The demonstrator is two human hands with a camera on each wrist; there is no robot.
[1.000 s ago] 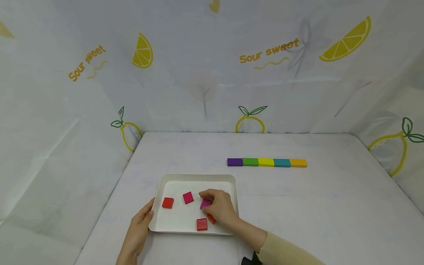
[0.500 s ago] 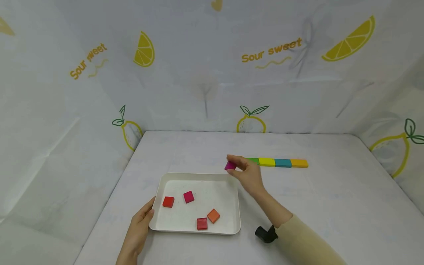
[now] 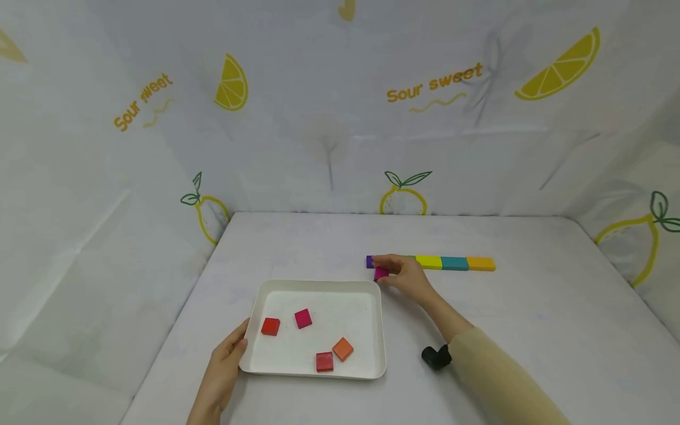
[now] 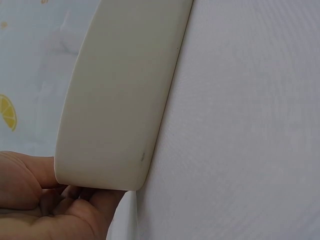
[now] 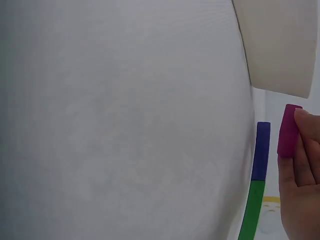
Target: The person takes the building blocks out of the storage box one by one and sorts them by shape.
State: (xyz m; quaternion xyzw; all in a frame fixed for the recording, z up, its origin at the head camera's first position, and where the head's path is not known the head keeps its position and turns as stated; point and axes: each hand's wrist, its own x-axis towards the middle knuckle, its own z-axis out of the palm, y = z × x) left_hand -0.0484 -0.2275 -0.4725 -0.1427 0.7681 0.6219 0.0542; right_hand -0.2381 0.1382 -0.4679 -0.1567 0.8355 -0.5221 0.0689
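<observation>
In the head view my right hand (image 3: 409, 277) pinches a magenta square tile (image 3: 380, 274) just in front of the left end of a row of tiles. The row runs purple (image 3: 369, 262), green, yellow (image 3: 428, 262), blue (image 3: 454, 263) and orange (image 3: 480, 264); my fingers cover most of the green one. The right wrist view shows the magenta tile (image 5: 288, 131) between thumb and fingers, apart from the purple tile (image 5: 261, 151). My left hand (image 3: 222, 366) holds the left edge of a white tray (image 3: 313, 285), its fingers curled against the tray's end (image 4: 115, 100) in the left wrist view.
Inside the tray lie a red tile (image 3: 270, 326), a crimson tile (image 3: 303, 319), a duller red tile (image 3: 324, 362) and an orange-red tile (image 3: 343, 349). A black object (image 3: 437, 358) shows beside the right sleeve (image 3: 499, 378). A lemon-printed cloth (image 3: 319, 118) stands behind the table.
My right hand has lifted the magenta tile out of the tray and carried it up and right, then slightly down, to the row's left end. The left hand stays at the tray.
</observation>
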